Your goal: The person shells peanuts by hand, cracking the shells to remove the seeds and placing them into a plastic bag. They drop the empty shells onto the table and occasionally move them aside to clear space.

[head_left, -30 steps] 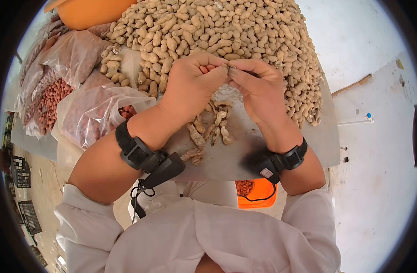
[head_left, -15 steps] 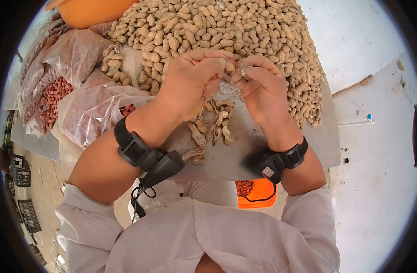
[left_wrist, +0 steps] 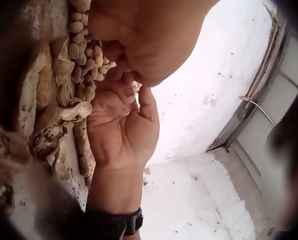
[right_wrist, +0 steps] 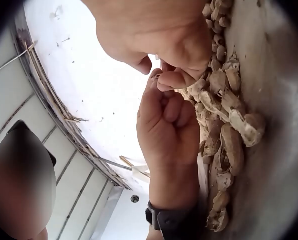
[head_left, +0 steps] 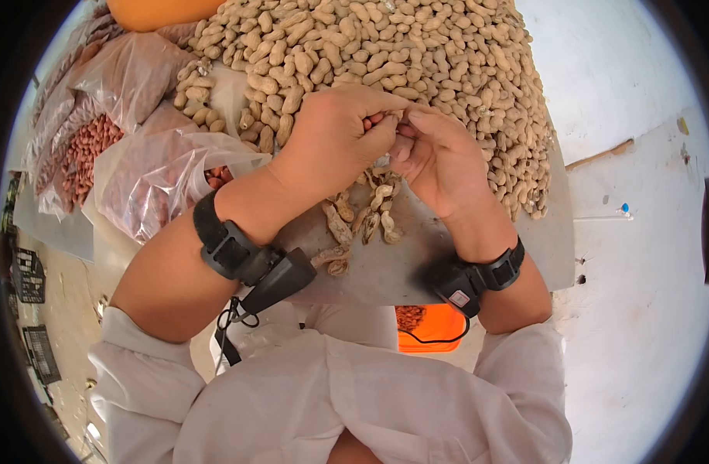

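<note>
My left hand [head_left: 335, 135] curls its fingers around reddish peanut kernels [head_left: 375, 120], which show between thumb and fingers in the head view. Its fingertips meet those of my right hand [head_left: 443, 158] at a small peanut, mostly hidden by the fingers. The right hand's thumb and fingers bend in around it, its palm partly turned up in the left wrist view. Below the hands lie several cracked, empty peanut shells [head_left: 339, 224] on the grey tabletop [head_left: 408, 271]. Behind them spreads a large heap of unshelled peanuts [head_left: 401, 54].
To the left are clear plastic bags [head_left: 149, 182] of red kernels [head_left: 80, 162]. An orange basin [head_left: 165, 11] stands at the back left. An orange container [head_left: 443, 329] with reddish bits sits below the table's front edge. Black crates [head_left: 41, 352] are on the floor at left.
The hands were together, parted slightly with a shell piece in the right fingers and a peanut in the left, and now meet again. The shell piece no longer shows; the head view has shifted slightly.
</note>
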A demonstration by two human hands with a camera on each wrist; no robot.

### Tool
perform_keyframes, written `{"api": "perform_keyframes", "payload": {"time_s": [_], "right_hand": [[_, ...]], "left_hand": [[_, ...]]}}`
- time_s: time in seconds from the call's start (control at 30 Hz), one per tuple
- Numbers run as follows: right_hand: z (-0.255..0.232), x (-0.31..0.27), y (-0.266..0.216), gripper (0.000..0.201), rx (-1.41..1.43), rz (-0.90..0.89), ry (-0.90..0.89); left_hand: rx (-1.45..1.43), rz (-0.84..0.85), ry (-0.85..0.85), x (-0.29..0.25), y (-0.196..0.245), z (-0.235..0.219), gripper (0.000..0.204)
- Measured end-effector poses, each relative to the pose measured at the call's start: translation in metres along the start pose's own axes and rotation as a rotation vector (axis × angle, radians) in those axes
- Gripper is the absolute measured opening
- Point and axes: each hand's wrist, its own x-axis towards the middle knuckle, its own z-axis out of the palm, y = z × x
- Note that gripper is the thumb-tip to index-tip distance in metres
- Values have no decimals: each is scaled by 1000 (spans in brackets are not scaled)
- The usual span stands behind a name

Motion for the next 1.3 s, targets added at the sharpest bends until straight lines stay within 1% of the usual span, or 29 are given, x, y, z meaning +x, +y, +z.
{"api": "perform_keyframes", "payload": {"time_s": [0.07,0.13,0.17,0.23,0.33,0.37,0.4,0.43,0.5,0.53,0.6,0.63,0.67,0.7,0.8,0.9,0.93,1.0,1.03,1.1,1.13,1.23,1.27,1.3], "right_hand": [[-2,1,-1,20,56,35,20],[-3,0,0,21,1,-86,131],[-3,2,0,21,-31,-147,174],[-11,4,-7,19,-119,-247,112],[-9,3,-8,16,-285,-404,47],[-5,2,-8,15,-341,-473,26],[0,0,-9,15,-481,-531,13],[1,-2,-9,15,-635,-603,37],[5,0,-8,17,-908,-765,95],[6,2,-7,17,-884,-745,35],[5,1,-8,18,-819,-717,-67],[4,-1,-8,18,-881,-708,-95],[3,0,-9,18,-943,-696,-123],[2,0,-10,19,-1006,-680,-151],[-5,-2,-13,21,-973,-596,-205],[-11,0,-10,24,-759,-684,-223],[-12,0,-13,25,-777,-705,-180],[-31,10,-19,26,-857,-758,-162],[-34,12,-19,26,-896,-778,-155],[-30,7,-27,20,-972,-795,-57],[-27,1,-31,17,-1018,-795,-7],[-16,-13,-39,17,-1104,-647,75],[-21,-5,-30,18,-930,-731,44],[-25,-2,-29,18,-963,-777,42]], "left_hand": [[18,30,-9,0,3,-3,20],[2,34,-12,1,3,-4,20],[-63,-24,-52,1,3,-5,20],[-199,-136,-132,-1,2,-6,19],[-385,-361,-170,-2,-1,-1,17],[-599,-458,-179,-3,-2,0,17],[-808,-552,-194,-3,-3,-1,18],[-1004,-638,-214,0,-3,-3,19],[-1144,-711,-218,3,-1,-4,21],[-1198,-761,-227,3,1,-5,23],[-1266,-767,-266,2,5,-8,22],[-1299,-778,-287,2,6,-8,22],[-1302,-748,-297,1,5,-7,20],[-1280,-739,-269,1,4,-5,20],[-1227,-717,-212,2,8,-3,19],[-1186,-699,-209,7,15,-2,20],[-1162,-693,-219,10,16,-4,20],[-1074,-698,-238,17,22,-10,21],[-982,-687,-269,20,27,-15,22],[-811,-658,-333,25,37,-25,25],[-700,-610,-360,25,43,-29,26],[-413,-671,-588,25,53,-49,28],[-205,-683,-662,22,53,-55,28],[-55,-713,-749,21,59,-60,28]]}}
